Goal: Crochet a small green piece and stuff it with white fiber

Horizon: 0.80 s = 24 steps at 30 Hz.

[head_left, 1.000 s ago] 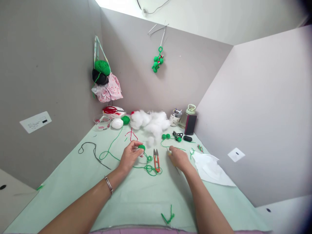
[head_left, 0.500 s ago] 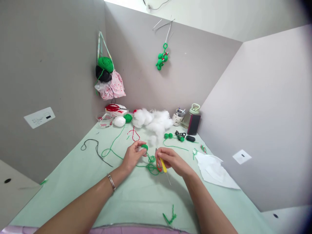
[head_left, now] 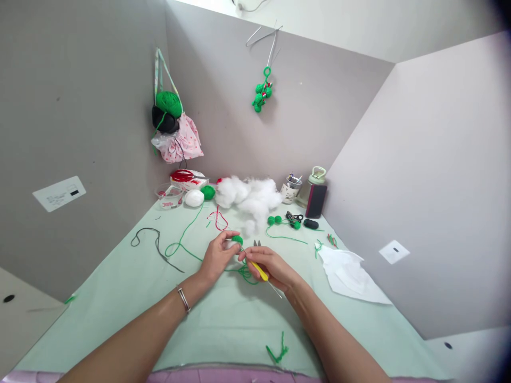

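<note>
Near the middle of the table, my left hand (head_left: 219,255) pinches a small green crochet piece (head_left: 237,239) between thumb and fingers. White stuffing (head_left: 229,244) shows at its lower side. My right hand (head_left: 268,266) is closed around a yellow-handled crochet hook (head_left: 258,270), with one thin metal end pointing toward the green piece and the other sticking out below the palm. Dark pointed blades (head_left: 257,243) show just beyond the right fingers; the rest of that tool is hidden. Loose green yarn (head_left: 245,274) lies in loops beneath both hands.
Behind the hands sits a heap of white stuffing (head_left: 249,199). White and green yarn balls (head_left: 194,198) stand left of it. On the right are green crocheted balls (head_left: 274,219), a phone (head_left: 316,201), a bottle (head_left: 305,194) and white sheets (head_left: 351,274). Green yarn scraps (head_left: 277,350) lie in front.
My right hand has moved left, bringing the hook up close to the green piece. The orange-red handle seen by that hand before is now hidden. My left hand has kept its hold.
</note>
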{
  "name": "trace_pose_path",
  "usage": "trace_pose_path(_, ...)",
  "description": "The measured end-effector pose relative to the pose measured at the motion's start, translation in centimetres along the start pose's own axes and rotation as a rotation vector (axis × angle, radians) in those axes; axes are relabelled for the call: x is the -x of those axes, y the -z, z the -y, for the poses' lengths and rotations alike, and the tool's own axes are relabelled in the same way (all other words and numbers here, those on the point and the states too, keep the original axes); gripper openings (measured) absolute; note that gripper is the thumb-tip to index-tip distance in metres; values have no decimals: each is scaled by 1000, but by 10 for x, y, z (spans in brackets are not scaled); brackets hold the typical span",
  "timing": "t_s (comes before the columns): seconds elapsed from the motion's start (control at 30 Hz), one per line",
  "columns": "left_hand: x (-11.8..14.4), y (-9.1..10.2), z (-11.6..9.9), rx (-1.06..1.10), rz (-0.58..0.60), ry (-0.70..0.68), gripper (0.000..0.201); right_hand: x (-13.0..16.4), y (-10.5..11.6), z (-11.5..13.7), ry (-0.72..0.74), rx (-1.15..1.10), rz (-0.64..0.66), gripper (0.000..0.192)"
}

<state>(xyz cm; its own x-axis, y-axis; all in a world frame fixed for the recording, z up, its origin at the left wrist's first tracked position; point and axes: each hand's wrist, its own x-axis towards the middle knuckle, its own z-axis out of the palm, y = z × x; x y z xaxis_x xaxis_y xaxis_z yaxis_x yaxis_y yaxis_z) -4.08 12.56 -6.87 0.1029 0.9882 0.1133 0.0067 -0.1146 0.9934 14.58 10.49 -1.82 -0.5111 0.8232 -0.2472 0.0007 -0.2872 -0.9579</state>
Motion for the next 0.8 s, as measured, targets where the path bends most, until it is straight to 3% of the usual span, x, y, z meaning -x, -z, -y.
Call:
trace_pose_path(0.37,2,-1,2,2,8,-27,29,-3,-5,1,45,-38,-98,32)
trace_pose_path(0.63,-3,-3,5,19,75,-23,31,1,-24,-3,171,198,-238,20)
trace_pose_path(0.8,0,-7,1,-49,38,-73,31,6,-33,-9,221,363,-283,28)
